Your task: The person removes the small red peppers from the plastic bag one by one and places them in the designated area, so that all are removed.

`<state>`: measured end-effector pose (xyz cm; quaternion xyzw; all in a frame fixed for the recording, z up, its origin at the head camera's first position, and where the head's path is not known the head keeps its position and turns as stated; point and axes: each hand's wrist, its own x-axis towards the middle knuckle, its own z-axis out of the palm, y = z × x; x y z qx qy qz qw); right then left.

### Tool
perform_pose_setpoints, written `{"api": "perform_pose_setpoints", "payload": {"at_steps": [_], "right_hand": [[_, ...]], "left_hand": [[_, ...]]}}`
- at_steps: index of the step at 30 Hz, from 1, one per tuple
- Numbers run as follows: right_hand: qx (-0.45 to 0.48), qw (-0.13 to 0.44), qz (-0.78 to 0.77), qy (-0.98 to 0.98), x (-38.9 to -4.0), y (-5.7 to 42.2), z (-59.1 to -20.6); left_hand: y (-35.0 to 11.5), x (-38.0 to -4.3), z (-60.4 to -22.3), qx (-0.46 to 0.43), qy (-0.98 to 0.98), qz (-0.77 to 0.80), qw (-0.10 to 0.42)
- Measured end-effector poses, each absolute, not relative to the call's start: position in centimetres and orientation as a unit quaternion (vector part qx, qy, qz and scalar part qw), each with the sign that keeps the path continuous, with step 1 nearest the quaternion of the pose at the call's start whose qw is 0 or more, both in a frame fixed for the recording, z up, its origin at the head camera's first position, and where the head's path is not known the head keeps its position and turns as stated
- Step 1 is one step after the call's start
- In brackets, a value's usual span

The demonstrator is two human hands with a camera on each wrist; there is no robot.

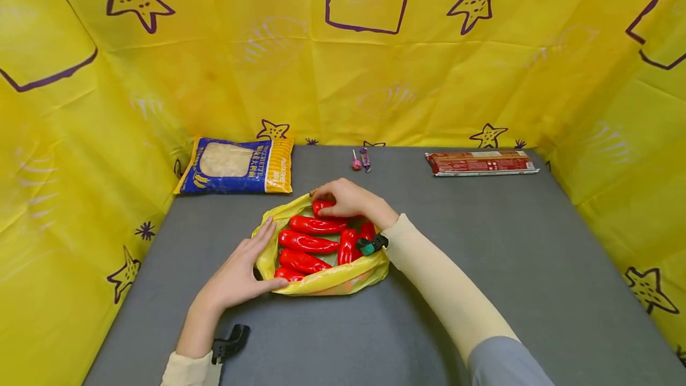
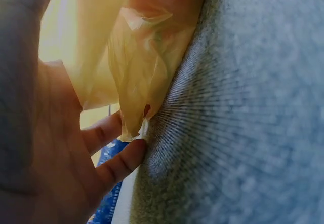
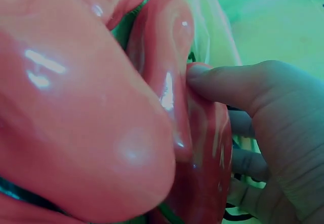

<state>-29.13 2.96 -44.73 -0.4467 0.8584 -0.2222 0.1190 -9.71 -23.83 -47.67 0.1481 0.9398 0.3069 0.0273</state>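
Note:
An opened yellow plastic bag point(image 1: 337, 282) lies mid-table, with several glossy red peppers point(image 1: 308, 242) in it, most of them side by side. At the bag's far side my right hand point(image 1: 351, 198) grips one red pepper point(image 1: 321, 207) between thumb and fingers. The right wrist view shows the thumb on that held pepper point(image 3: 207, 127), with other peppers close against it. My left hand point(image 1: 241, 273) rests along the bag's left side, its fingers extended on the outside and its thumb near the front rim. In the left wrist view, two fingertips touch the crumpled plastic point(image 2: 136, 77).
A blue and yellow pasta bag point(image 1: 227, 165) lies at the back left. Behind the peppers are a lollipop point(image 1: 356, 163) and a purple-wrapped candy point(image 1: 365, 159). A long red packet point(image 1: 482, 163) lies at the back right. Yellow patterned cloth point(image 1: 343, 88) walls the grey table point(image 1: 536, 267).

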Motion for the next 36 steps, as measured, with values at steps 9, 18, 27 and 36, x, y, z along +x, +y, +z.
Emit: {"api": "perform_pose_setpoints", "payload": {"at_steps": [9, 18, 27, 36], "right_hand": [[-0.439, 0.115, -0.212, 0.866, -28.8, 2.1, -45.1], [-0.470, 0.098, -0.174, 0.860, -28.7, 1.4, -45.0], [-0.475, 0.100, -0.179, 0.856, -28.4, 2.0, -44.7], [-0.478, 0.098, -0.181, 0.854, -28.1, 2.3, -44.2]], "left_hand": [[-25.3, -10.1, -48.1, 0.150, 0.940, 0.306, 0.020], [-26.0, -10.0, -48.3, 0.161, 0.934, 0.319, 0.011], [-25.3, -9.8, -48.3, 0.150, 0.940, 0.305, 0.035], [-25.3, -9.7, -48.3, 0.139, 0.944, 0.296, 0.048]]}}
